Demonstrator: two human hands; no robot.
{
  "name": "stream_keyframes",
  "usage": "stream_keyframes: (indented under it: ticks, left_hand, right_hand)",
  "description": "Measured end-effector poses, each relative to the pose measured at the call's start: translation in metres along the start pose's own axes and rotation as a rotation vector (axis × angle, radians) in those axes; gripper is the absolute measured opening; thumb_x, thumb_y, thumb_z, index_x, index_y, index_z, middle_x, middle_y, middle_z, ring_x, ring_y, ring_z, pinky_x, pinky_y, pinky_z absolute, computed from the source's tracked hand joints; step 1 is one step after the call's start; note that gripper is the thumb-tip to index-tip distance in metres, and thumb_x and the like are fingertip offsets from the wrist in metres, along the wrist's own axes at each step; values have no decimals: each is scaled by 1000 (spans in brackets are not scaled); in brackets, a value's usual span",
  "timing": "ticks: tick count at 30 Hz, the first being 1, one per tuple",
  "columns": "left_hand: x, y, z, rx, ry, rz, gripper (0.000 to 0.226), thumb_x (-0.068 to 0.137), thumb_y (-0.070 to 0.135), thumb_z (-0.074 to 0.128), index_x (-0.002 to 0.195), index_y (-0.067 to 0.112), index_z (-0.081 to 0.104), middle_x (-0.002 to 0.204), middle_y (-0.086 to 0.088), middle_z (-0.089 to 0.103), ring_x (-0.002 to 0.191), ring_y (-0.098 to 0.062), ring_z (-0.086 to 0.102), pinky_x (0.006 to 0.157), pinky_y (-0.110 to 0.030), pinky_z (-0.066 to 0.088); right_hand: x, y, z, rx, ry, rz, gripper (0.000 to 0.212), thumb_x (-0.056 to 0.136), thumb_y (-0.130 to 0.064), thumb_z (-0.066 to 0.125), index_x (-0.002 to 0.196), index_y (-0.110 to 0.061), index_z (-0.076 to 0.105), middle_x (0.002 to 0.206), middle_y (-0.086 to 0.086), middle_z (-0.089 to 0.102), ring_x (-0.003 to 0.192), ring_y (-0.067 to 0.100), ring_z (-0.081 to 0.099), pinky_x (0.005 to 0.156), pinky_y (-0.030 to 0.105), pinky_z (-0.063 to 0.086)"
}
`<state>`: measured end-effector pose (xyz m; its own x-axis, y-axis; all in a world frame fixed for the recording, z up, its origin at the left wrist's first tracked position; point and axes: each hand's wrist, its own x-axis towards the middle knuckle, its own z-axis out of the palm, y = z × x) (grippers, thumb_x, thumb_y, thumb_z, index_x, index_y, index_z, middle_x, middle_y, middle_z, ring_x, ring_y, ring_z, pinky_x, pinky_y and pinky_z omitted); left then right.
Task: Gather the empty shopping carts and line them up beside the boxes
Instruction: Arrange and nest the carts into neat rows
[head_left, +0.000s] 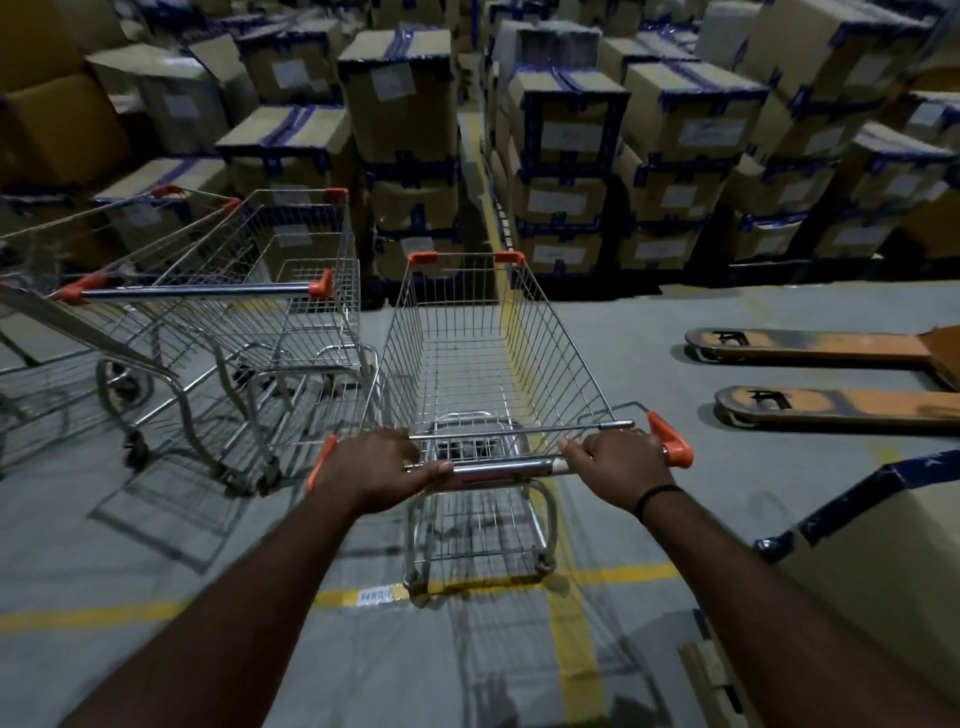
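An empty wire shopping cart (467, 332) with orange corner caps stands straight ahead of me, its front end close to the stacked cardboard boxes (566, 171). My left hand (374, 467) grips the left part of its chrome handle bar (501, 465), and my right hand (618, 460) grips the right part. To the left, a second empty cart (270, 280) stands side by side with mine, nose toward the boxes. A third cart (62, 260) shows partly at the left edge.
An orange pallet jack (831, 374) lies on the grey floor to the right, forks pointing left. A taped cardboard box (883, 545) sits at my lower right. Yellow lines (93, 616) cross the floor. Box stacks fill the whole background, with a narrow gap ahead.
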<state>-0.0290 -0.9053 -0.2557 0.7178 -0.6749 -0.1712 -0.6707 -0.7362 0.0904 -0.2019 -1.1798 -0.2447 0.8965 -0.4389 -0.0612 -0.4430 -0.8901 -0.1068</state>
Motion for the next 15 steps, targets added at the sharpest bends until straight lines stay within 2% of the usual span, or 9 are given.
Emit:
stream_keyframes:
  ticks: [4, 6, 9, 12, 15]
  left_hand:
    - [5, -2, -3, -218, 18, -100, 93, 71, 101, 18, 115, 36, 67, 130, 10, 65, 117, -19, 61, 108, -65, 34]
    - [6, -5, -9, -313, 32, -116, 85, 72, 93, 32, 122, 32, 65, 130, 7, 67, 114, -18, 63, 104, -54, 44]
    - [8, -15, -18, -384, 18, -95, 65, 78, 75, 51, 122, 30, 67, 127, 5, 69, 112, -17, 64, 96, -40, 52]
    - [9, -44, -30, -425, 61, -78, 58, 81, 68, 57, 121, 29, 68, 124, 4, 70, 107, -15, 66, 93, -38, 54]
    - [6, -88, -45, -454, 113, -89, 46, 88, 56, 65, 122, 26, 70, 124, 3, 70, 110, -16, 65, 92, -34, 52]
  right_hand:
    - [9, 2, -5, 34, -105, 15, 61, 98, -63, 23, 78, -23, 65, 84, -1, 67, 83, 18, 60, 96, 43, 41]
    - [14, -7, -11, 100, -107, 19, 52, 95, -62, 35, 78, -23, 65, 79, -3, 65, 78, 16, 61, 88, 41, 47]
    - [25, -40, -22, 114, -39, -4, 37, 93, -57, 50, 89, -25, 69, 86, -4, 68, 80, 15, 62, 76, 35, 52]
    - [42, -86, -30, 187, 31, -47, 37, 92, -59, 53, 96, -26, 71, 97, -5, 71, 90, 18, 65, 80, 36, 53]
    - [59, -141, -38, 270, 28, -117, 38, 92, -58, 55, 100, -25, 72, 102, -5, 72, 94, 19, 65, 82, 38, 54]
